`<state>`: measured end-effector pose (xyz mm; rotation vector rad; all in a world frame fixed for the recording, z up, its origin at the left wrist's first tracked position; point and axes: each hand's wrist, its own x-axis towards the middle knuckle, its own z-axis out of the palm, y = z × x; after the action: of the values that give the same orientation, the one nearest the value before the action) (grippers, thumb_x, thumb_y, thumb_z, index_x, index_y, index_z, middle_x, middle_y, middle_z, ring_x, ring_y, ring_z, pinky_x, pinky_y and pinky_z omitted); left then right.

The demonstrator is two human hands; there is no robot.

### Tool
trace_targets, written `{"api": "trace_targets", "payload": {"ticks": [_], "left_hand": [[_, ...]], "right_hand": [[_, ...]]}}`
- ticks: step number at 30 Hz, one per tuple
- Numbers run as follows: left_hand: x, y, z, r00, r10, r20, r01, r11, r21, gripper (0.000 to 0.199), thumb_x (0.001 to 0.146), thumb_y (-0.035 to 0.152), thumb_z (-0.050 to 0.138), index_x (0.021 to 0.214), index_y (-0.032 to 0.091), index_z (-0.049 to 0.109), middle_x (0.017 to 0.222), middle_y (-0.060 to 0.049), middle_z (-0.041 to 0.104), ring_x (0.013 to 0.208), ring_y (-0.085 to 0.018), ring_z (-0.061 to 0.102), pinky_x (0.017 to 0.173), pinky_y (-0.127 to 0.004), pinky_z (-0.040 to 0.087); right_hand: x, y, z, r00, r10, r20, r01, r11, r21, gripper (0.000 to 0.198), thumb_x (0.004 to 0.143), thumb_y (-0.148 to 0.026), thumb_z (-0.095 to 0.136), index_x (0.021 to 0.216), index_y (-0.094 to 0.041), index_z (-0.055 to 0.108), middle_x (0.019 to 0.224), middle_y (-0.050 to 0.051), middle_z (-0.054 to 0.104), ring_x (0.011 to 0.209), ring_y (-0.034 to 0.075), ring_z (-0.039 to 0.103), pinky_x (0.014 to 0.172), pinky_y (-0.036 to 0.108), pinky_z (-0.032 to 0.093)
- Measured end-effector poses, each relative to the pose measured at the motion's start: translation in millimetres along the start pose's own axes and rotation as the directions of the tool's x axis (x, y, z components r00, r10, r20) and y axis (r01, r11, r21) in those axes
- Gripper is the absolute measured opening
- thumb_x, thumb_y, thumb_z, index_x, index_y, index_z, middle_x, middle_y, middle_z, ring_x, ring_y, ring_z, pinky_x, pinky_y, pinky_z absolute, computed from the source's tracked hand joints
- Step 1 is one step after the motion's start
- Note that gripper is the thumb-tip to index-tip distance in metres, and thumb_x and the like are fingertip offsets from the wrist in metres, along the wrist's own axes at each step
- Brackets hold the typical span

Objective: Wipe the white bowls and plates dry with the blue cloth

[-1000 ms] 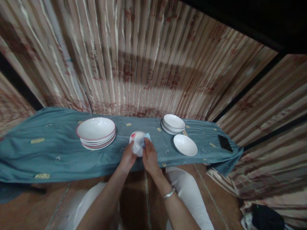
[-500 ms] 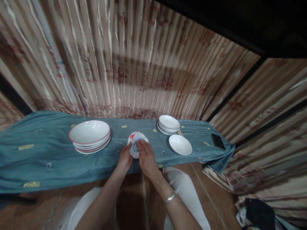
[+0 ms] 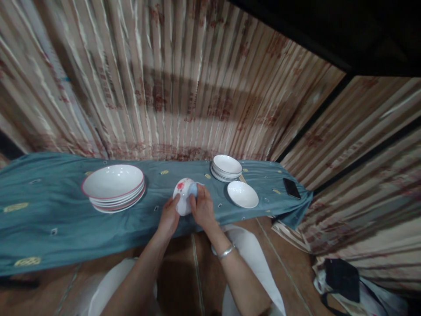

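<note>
Reaching forward from the lower edge of the head view, both forearms converge over the near side of a long table draped in a blue-green patterned cloth [image 3: 72, 228]. The left forearm slants up and inward, and the left hand [image 3: 169, 217] is curled, its thumb on the near left edge of a small, glossy white, rounded dish with a red floral print [image 3: 183, 207]; the fingers beneath are mostly hidden. The right forearm, wearing a silver-coloured bangle [image 3: 226, 251], angles in from the other side. The right hand [image 3: 202, 210] is bent closed around a crumpled pale blue wiping cloth [image 3: 193, 189], pressing it against the dish's right side. The dish is tilted between the two hands, in front of the person; whether it touches the table cannot be told.

Left of the hands stands a stack of wide white bowls with a red rim [image 3: 113, 182]. To the right are a smaller stack of dark-rimmed white bowls [image 3: 226, 165], a single shallow white bowl [image 3: 242, 194] just in front of it, and a flat black phone [image 3: 291, 188] near the table's far right end.
</note>
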<state>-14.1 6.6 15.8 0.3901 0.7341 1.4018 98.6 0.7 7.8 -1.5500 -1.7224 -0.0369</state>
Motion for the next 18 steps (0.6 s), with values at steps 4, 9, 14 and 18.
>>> {"api": "trace_targets", "payload": {"ticks": [4,9,14,18], "left_hand": [[-5.0,-1.3,3.2,1.0,0.02,-0.002,-0.02,0.999,0.031,0.029,0.064,0.027,0.08,0.085,0.009,0.072,0.074,-0.008,0.074,0.077,-0.021,0.07,0.076,-0.029,0.051],[-9.5,-9.9,6.9,0.998,0.06,0.015,-0.062,0.987,0.145,0.022,0.067,0.026,0.077,0.085,0.012,0.074,0.075,-0.005,0.074,0.076,-0.02,0.068,0.072,-0.026,0.048],[-16.0,-19.6,7.8,0.993,0.092,0.074,-0.111,0.943,0.314,0.011,0.071,0.009,0.071,0.076,0.018,0.074,0.071,-0.001,0.07,0.072,-0.017,0.061,0.072,-0.021,0.043],[-24.3,-22.7,8.0,0.974,0.105,0.203,-0.192,0.856,0.48,0.02,0.066,0.004,0.072,0.063,0.023,0.071,0.069,-0.002,0.067,0.084,-0.021,0.06,0.095,-0.025,0.037]], "right_hand": [[-7.8,-4.6,1.4,0.995,0.079,-0.061,-0.076,0.996,0.038,0.046,0.096,-0.032,0.038,0.132,-0.005,0.047,0.127,0.025,0.057,0.122,0.03,0.052,0.099,0.047,0.045],[-16.0,2.6,-2.2,0.973,0.212,-0.088,-0.196,0.968,0.156,0.051,0.097,-0.04,0.034,0.131,-0.006,0.049,0.125,0.025,0.059,0.119,0.029,0.057,0.098,0.045,0.045],[-26.9,23.5,-3.1,0.885,0.465,0.029,-0.428,0.787,0.445,0.054,0.092,-0.055,0.036,0.106,-0.011,0.065,0.106,0.019,0.07,0.104,0.027,0.065,0.087,0.04,0.051],[-38.6,29.7,-0.5,0.693,0.645,0.322,-0.621,0.308,0.72,0.043,0.086,-0.055,0.044,0.084,-0.017,0.066,0.067,0.004,0.069,0.064,0.019,0.066,0.056,0.028,0.052]]}}
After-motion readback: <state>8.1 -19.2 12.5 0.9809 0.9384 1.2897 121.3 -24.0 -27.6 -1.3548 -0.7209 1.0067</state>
